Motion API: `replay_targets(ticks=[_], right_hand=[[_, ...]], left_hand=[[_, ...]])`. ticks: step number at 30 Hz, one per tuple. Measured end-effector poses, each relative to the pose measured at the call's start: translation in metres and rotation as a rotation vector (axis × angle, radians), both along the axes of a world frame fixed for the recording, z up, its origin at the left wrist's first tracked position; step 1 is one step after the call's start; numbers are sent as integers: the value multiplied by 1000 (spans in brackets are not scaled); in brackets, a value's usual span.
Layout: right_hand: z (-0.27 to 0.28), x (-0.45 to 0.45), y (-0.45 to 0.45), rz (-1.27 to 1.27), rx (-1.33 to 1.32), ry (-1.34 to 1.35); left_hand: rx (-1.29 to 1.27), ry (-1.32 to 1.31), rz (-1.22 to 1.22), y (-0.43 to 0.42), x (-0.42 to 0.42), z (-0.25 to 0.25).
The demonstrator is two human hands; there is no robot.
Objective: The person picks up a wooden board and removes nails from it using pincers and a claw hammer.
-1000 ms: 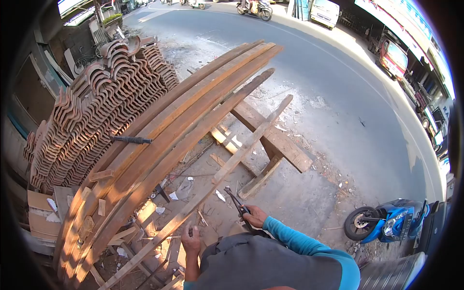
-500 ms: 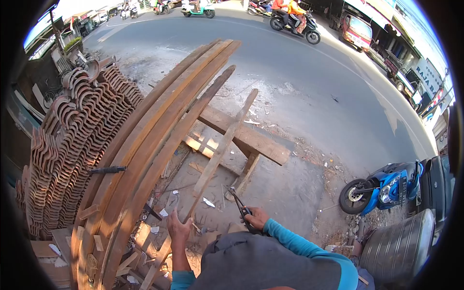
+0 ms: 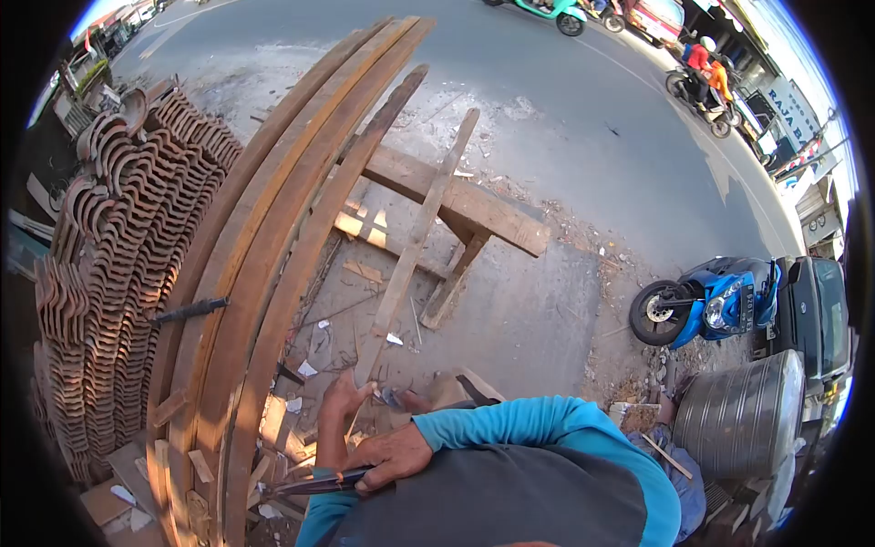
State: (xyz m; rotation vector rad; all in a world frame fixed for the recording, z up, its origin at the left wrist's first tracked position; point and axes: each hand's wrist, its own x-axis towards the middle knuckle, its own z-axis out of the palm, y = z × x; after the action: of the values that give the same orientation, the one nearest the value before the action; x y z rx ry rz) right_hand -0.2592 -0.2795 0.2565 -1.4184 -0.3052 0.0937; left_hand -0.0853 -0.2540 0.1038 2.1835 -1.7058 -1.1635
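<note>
Brown wooden beams curve side by side down the left of the scene, seen from above through a rounded lens. To their right, a narrow wooden strip slants across a sawhorse made of a thick plank with legs. Its near end meets the left hand, which is curled closed around it. The right hand reaches across the body in a blue sleeve, closed around dark pincers that point left, just below the left hand. A dark rod lies across the beams, and stacked roof tiles stand beyond them at far left. Wood scraps and rubble litter the ground. On the right, a blue motorbike is parked above a ribbed metal drum; a grey road with passing riders bends across the top
</note>
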Motion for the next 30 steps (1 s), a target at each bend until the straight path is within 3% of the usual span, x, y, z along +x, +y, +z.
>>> replay_targets(ticks=[1,2,3,4,7,10,12,14,15,17,18,23,30], right_hand=[[4,11,10,45,78,-3],[6,22,18,54,127,-31],[8,31,21,57,164,-54],[9,34,24,83,228,-51],[13,29,8,48,213,-59],[20,13,-19,24,177,26],[22,-1,-40,71,214,260],[10,-23,-53,-149,55,242],[10,-37,-68,-146,193,441],[-5,-64,-84,-454,261,541],[-29,-81,-93,-547,105,558],[-83,-131,-120,-814,73,827],[-112,-131,-118,-519,-11,789]], left_hand=[[92,16,23,5,12,-40],[145,140,-57,2,19,-46],[173,192,-57,-5,14,-19],[98,133,-5,2,14,-34],[192,144,94,-4,12,-17],[251,349,101,-8,12,-12],[233,322,98,-12,10,-5],[220,370,141,-8,9,-14],[174,407,157,-5,9,-18],[115,375,203,0,6,-21],[34,341,225,1,3,-23],[186,310,271,-5,0,-13],[176,382,463,17,31,-3]])
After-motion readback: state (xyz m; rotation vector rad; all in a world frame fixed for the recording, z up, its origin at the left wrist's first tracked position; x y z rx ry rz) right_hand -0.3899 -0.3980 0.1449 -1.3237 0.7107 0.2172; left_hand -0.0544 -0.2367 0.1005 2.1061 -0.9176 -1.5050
